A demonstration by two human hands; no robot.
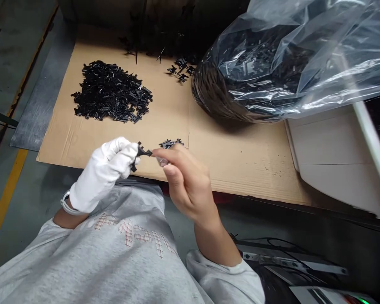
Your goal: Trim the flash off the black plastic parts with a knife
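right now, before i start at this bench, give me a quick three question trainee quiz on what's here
1. True or false: the left hand and the right hand both pinch one small black part.
2. The loose pile of black parts lies on: A) cardboard B) a metal tray C) a cloth
3. Fill in: the big mass of black parts at the right sits inside a clear plastic ____.
Key: 1 true; 2 A; 3 bag
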